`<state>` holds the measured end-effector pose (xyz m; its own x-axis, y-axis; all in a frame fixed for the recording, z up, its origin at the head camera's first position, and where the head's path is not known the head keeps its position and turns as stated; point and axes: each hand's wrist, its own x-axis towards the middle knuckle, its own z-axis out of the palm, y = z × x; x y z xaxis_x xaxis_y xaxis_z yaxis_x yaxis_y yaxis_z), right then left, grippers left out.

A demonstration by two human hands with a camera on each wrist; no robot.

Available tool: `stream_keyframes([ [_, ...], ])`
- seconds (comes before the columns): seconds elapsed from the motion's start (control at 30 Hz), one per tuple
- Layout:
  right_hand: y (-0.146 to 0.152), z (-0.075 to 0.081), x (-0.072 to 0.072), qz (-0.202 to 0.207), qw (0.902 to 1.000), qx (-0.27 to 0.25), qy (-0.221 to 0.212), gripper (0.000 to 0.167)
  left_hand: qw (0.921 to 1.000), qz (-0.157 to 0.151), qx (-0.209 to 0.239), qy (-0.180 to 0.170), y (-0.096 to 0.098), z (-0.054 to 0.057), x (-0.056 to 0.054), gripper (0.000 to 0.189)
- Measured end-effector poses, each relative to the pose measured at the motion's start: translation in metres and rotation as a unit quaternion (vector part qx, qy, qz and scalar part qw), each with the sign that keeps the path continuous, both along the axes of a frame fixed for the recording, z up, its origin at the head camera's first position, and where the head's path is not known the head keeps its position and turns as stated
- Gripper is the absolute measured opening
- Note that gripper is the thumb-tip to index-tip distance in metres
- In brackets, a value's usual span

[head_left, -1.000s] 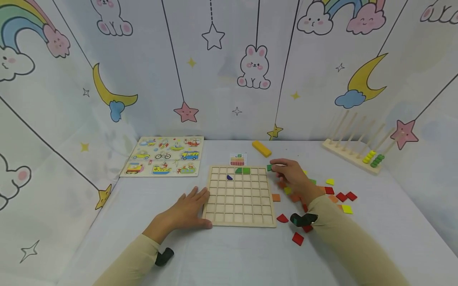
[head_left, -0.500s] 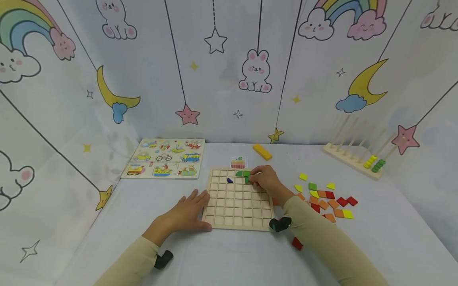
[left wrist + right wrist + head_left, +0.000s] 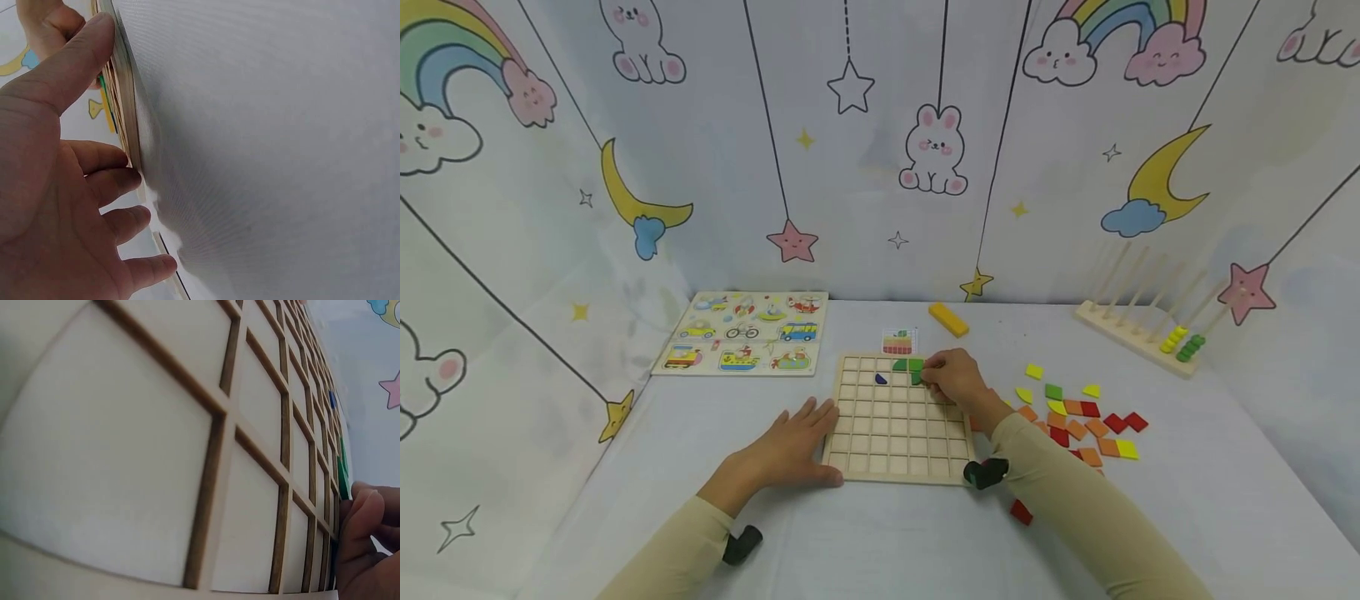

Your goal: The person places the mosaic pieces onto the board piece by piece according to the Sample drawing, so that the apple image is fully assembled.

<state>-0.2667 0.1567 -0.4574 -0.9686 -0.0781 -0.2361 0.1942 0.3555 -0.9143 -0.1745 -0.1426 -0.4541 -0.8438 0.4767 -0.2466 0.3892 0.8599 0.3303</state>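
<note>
White cloth over the table, cartoon backdrop behind. Board sits flat mid-table, wooden grid. Right hand has thumb and fingers curled, pinching the green tile over the second row, just below the green square in the top row. Can't tell if it's fully seated; fingers hide part of it. Left hand has fingers spread and relaxed, grasping nothing, thumb and fingertips against the board's left edge. Blue piece is in the same row, further left; loose tiles are scattered right of the board. Handling, my read: tile is light, stiff, probably painted wood, so smooth and a bit slick; hard to break, easy to flick or drop askew. Best hold is two opposite edges near one side, other side free to find the cell. Ridges leave little finger room, so lower it at a slight tilt, then press flat. Board looks light too and could slide on cloth; brace it at the rim, not on the cells.
</note>
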Motion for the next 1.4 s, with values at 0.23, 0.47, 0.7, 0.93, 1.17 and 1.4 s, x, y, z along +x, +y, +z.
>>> stream_keyframes([
  [0.23,-0.002,0.001,0.002,-0.001,0.9994,0.033,0.013,0.016,1.0,0.0,0.005,-0.004,0.0,0.002,0.001,0.103],
  [0.47,-0.002,0.0,0.003,-0.009,0.9988,0.044,0.018,0.017,1.0,-0.003,0.003,-0.002,0.0,0.003,0.001,0.103],
  [0.7,-0.005,0.002,0.002,-0.011,0.9984,0.045,0.032,0.017,1.0,0.001,0.002,-0.005,0.0,0.003,0.0,0.103],
  [0.93,-0.006,0.002,0.001,-0.012,0.999,0.035,0.025,0.019,1.0,0.004,0.001,-0.006,0.0,0.003,0.0,0.103],
  [1.17,0.033,0.008,-0.001,-0.005,0.9991,0.004,0.042,0.034,1.0,0.003,-0.004,-0.004,-0.001,0.003,0.0,0.103],
  [1.4,0.136,0.022,0.009,-0.008,0.9937,0.09,0.068,0.054,1.0,0.0,0.0,-0.008,0.0,0.004,0.0,0.103],
])
